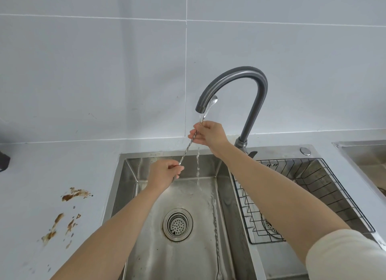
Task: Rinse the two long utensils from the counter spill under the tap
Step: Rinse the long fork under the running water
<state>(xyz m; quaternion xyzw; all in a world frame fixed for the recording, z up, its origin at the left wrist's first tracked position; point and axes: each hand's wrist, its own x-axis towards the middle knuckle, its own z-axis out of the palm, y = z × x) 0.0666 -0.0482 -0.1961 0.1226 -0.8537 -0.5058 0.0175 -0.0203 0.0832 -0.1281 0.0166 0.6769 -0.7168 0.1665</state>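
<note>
Long spoon (189,146): it is slanting up from lower left to upper right over the sink's left basin, its bowl sitting just behind the spout mouth and its twisted shaft crossing the water stream.
Left hand (165,174): its fingers are closing around the spoon's lower end, pinching the shaft between thumb and fingertips.
Right hand (207,134): its fingers are curling around the upper shaft just below the spout, and the water is running over them.
Tap (236,91): it is running; a thin stream is falling past the right hand into the basin.
Long fork (216,235): it is lying flat on the basin floor right of the drain (177,224), tines toward the back wall, apart from both hands. I cannot tell whether it is rinsed.
Sink (125,175): the left basin is wet; a wire rack (302,198) is sitting in the right basin.
Counter spill (69,212): brown smears are drying on the counter, left of the sink.
Stage: the spoon's rinse looks to be under way; the fork probably remains.
Risk, slip: the wet, thin shaft could be sliding out of the pinch and dropping into the basin.
Risk, splash: the bowl, if tilted into the stream, could be throwing water onto the counter or the sleeve (346,256).
Risk, missed spots: the bowl is sitting behind the stream, so it may be staying dirty.
</note>
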